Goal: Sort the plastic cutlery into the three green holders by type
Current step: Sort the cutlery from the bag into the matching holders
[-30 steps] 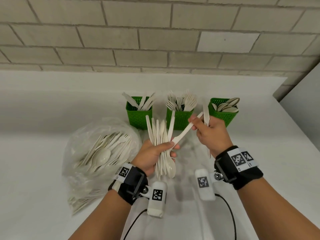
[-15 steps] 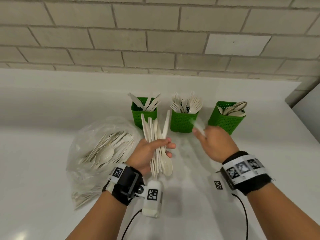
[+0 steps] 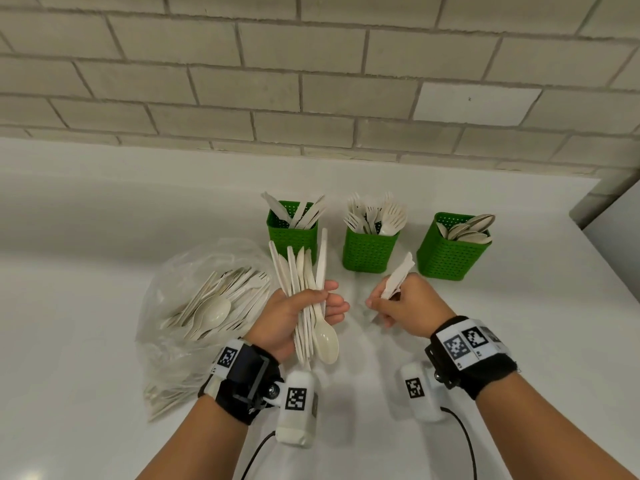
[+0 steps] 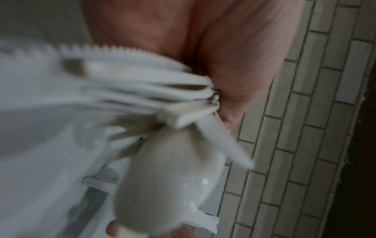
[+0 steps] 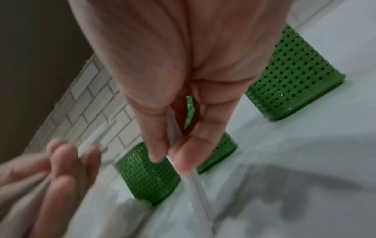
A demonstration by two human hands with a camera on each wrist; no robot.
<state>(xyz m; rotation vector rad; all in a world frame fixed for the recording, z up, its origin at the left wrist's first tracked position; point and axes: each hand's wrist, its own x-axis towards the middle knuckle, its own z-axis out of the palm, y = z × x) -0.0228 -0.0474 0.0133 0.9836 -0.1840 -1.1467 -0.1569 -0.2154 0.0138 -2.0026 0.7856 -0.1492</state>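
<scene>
The left hand (image 3: 294, 317) grips a bundle of cutlery (image 3: 306, 299), its lower ends blurred in the wrist view. The right hand (image 3: 405, 303) pinches one knife (image 3: 398, 277), handle hidden, before the three holders (image 3: 369, 252) on the tabletop (image 3: 104, 271).

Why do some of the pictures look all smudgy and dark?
Head view: bright and mostly sharp, but the brick wall lines bend from the wide lens. Left wrist view: dim, and the bundle of cutlery in the left hand is smeared because it is so close. Right wrist view: dim too; the right hand and green holders look soft, with grey shadows on the counter.
</scene>
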